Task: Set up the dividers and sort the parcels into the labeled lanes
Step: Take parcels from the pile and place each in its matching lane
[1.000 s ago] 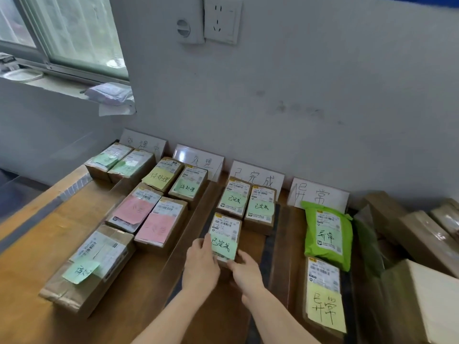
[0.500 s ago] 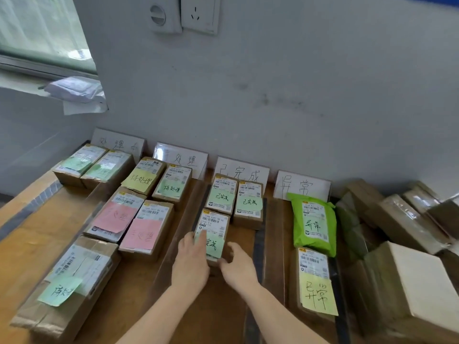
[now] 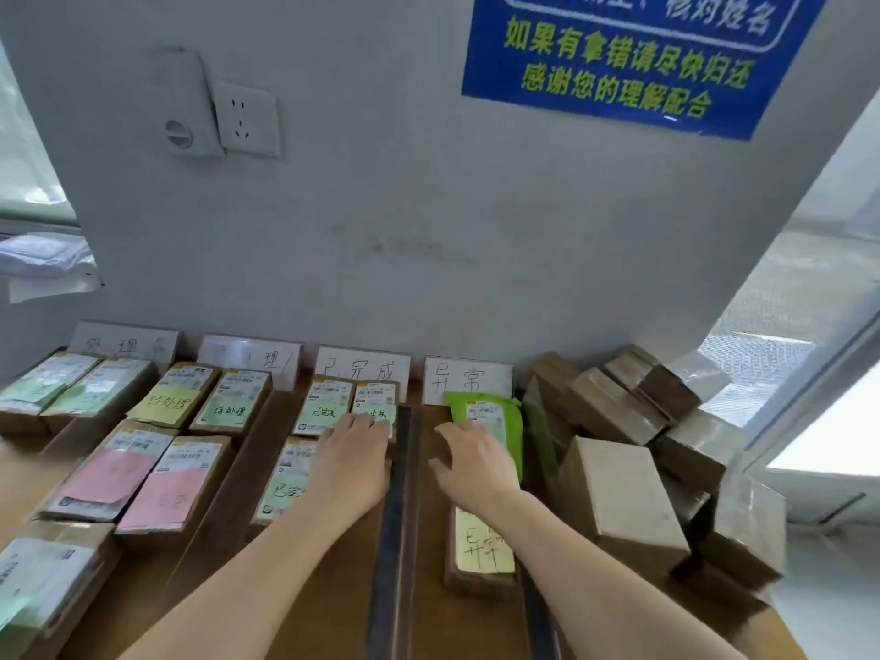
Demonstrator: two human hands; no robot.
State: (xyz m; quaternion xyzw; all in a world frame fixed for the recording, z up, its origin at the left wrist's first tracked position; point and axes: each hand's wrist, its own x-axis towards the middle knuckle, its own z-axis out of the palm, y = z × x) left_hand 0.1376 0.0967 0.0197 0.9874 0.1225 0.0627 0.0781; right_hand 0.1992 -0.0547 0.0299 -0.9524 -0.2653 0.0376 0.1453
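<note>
Left hand (image 3: 355, 462), right hand (image 3: 471, 464) flank dark divider (image 3: 394, 564)

- Soft daylight fills the scene. The window (image 3: 838, 445) at the right is blown out to white.
- The grey wall (image 3: 381, 207) is evenly lit, with no hard shadows. Only faint shade lies on the worktop (image 3: 431, 578).
- A small glint shows near the lower edge of the glossy blue sign (image 3: 619, 64).
- Wide-angle distortion tilts the wall's edges and stretches the corners.
- The whole frame is slightly soft. The cardboard boxes (image 3: 743, 526) at the right and the parcel (image 3: 43, 578) at the lower left are smeared with blur.
</note>
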